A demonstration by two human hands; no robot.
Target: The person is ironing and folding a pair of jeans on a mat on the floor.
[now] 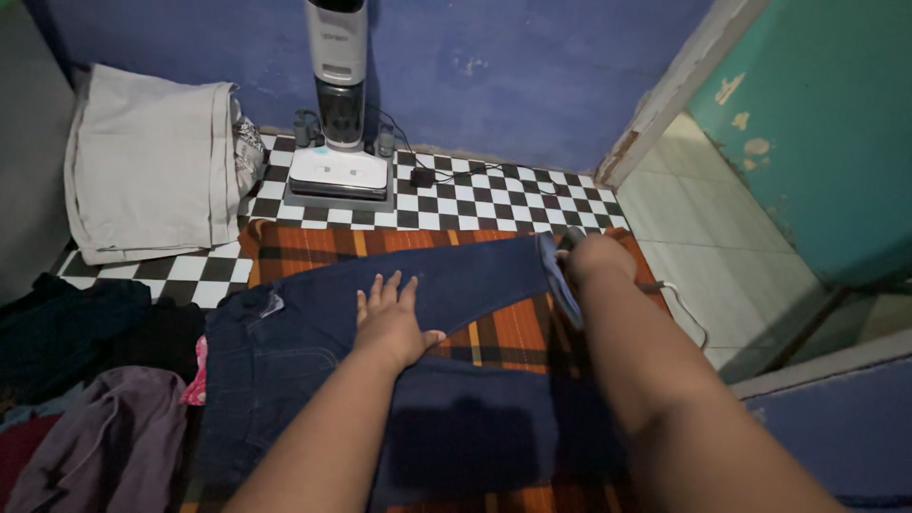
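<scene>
Head view looks down on a pair of dark blue jeans (313, 323) spread over an orange plaid blanket (494, 337) on the checkered floor. Left hand (389, 318) lies flat on the upper leg, fingers spread, pressing the denim down near the seat. Right hand (597, 258) is out at the far hem of that leg, closed on the cuff, the edge pinched and lifted slightly off the blanket. One leg looks stretched straight and fairly smooth; the lower leg sits in shadow under the forearms, so its lie is hard to read. No fold shows in the jeans yet, by my judgement. A folded beige cloth (152, 161) rests to the left, loose dark clothes (85, 380) are heaped beside it, and an upright floor cleaner (339, 104) stands against the blue wall.
</scene>
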